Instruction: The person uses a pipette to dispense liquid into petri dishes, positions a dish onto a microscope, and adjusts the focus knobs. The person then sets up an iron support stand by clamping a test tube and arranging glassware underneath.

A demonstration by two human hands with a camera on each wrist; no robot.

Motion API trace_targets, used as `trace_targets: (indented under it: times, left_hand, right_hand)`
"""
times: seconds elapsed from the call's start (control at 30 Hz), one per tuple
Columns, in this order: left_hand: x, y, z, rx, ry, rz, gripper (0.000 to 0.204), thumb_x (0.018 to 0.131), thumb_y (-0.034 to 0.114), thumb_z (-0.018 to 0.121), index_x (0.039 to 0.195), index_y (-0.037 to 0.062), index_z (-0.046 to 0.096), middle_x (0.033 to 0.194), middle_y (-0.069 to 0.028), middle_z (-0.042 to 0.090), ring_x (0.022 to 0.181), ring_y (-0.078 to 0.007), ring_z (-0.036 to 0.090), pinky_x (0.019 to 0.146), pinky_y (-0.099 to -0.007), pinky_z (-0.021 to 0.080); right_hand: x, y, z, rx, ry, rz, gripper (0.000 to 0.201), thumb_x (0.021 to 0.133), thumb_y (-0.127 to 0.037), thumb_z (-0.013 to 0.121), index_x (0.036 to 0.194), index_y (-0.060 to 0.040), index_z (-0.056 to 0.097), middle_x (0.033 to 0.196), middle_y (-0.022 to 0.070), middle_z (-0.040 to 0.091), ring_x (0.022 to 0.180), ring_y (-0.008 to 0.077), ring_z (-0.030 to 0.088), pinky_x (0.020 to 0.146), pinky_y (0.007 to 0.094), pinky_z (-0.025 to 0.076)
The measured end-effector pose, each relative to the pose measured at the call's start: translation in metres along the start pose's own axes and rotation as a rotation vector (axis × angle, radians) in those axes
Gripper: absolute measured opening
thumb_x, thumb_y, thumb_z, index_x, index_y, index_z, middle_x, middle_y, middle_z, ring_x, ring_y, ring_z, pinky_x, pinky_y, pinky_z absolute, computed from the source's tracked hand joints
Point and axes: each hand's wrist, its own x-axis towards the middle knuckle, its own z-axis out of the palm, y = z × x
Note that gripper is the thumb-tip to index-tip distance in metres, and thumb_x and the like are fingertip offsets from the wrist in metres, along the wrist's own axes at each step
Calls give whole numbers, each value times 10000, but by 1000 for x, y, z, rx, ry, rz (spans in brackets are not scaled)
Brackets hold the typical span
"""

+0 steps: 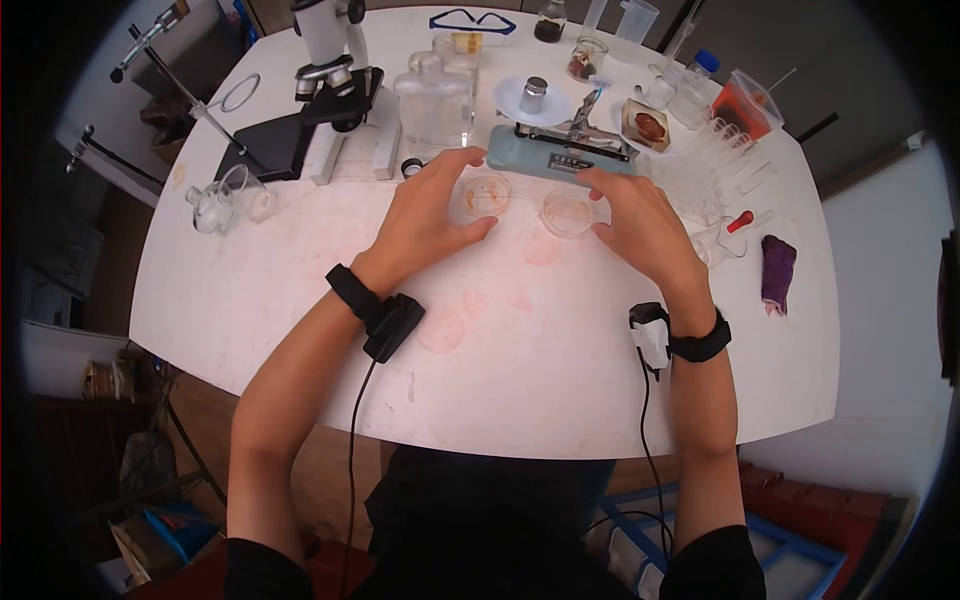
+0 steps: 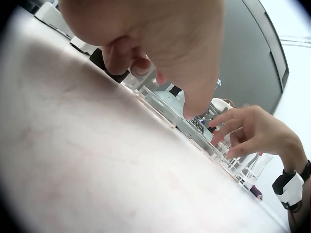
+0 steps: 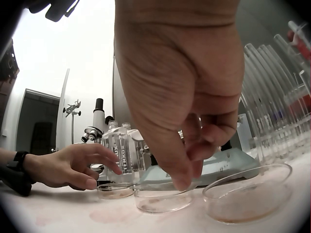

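A clear petri dish (image 1: 485,196) with orange-brown bits lies on the white table beside my left hand (image 1: 425,210). The left thumb and fingers are spread around its near and far sides, holding nothing. To the right lies a second shallow petri dish (image 1: 566,214). My right hand (image 1: 648,222) is beside it, thumb and fingers apart; in the right wrist view the thumb tip is right at the rim of the middle dish (image 3: 163,204). A third dish (image 3: 248,196) sits below the right hand there, and the left hand (image 3: 65,167) reaches toward the leftmost dish (image 3: 115,192).
A green balance (image 1: 540,155) carrying a metal weight (image 1: 533,95) stands just beyond the dishes. Left are a microscope (image 1: 335,70), a clear bottle (image 1: 435,105) and a ring stand (image 1: 265,145). Test tubes (image 1: 725,150), a red-bulbed dropper (image 1: 740,221) and a purple cloth (image 1: 777,272) lie right.
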Motion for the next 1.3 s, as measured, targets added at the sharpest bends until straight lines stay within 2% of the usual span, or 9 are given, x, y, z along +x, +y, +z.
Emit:
trace_targets:
  times: [0.03,0.07,0.13,0.23,0.43,0.53,0.6,0.63,1.3]
  left_hand:
    - [3,1,0,16,-3,61,624,694,148,767,1260,83,513,1192,-66,621,841,-247,614,708,-331,499]
    - [5,1,1,17,-3,62,624,694,148,767,1260,83,513,1192,-66,621,841,-247,614,708,-331,499]
    - [9,-1,0,40,-45,122,637,694,144,761,1276,90,507,1188,-85,628,1006,-307,621,815,-373,511]
    - [18,3,-4,71,-190,93,654,688,137,760,1287,93,501,1173,-96,635,1049,-320,602,889,-399,494]
    - [27,9,-8,201,-331,47,638,686,152,752,1270,108,501,1168,-65,643,1044,-319,591,923,-403,458]
    - [31,5,-4,208,-321,75,615,685,160,746,1248,108,506,1159,-52,647,1034,-315,590,918,-398,455]
    - [31,-1,1,195,-285,125,624,684,175,750,1253,118,501,1132,-42,657,979,-318,593,876,-417,467]
    - [31,-3,2,177,-253,172,633,683,189,753,1258,127,496,1105,-32,666,924,-320,595,834,-436,478]
    - [34,-7,4,146,-296,155,682,690,157,709,1315,121,438,1112,-7,688,915,-325,620,817,-413,498]
  right_hand:
    - [0,1,0,0,2,-1,536,676,50,703,1189,-53,587,1031,137,668,895,330,620,783,400,494]
    - [0,2,0,-3,12,-14,538,674,50,705,1189,-53,587,1032,137,668,901,332,620,785,399,495]
    - [-1,2,0,-6,25,-27,540,672,51,707,1189,-53,587,1033,138,668,906,335,620,787,399,496]
    - [-2,4,0,1,34,-29,535,673,50,707,1186,-49,588,1033,138,668,908,344,619,792,399,498]
    - [-3,0,-5,-14,47,-42,518,688,42,703,1185,-48,589,1043,140,663,949,347,609,817,403,493]
    - [-5,-1,-6,-6,34,-16,516,692,42,702,1187,-51,589,1047,134,659,959,341,605,820,401,491]
    - [-6,2,-3,41,129,-91,428,689,65,642,1110,-2,596,904,197,642,934,376,594,792,458,481]
    - [-6,2,-3,42,129,-89,428,689,65,642,1110,-2,596,904,197,642,934,376,594,792,458,481]
    - [-5,2,-3,24,127,-93,399,693,78,637,1085,8,610,829,181,645,877,367,613,748,457,492]
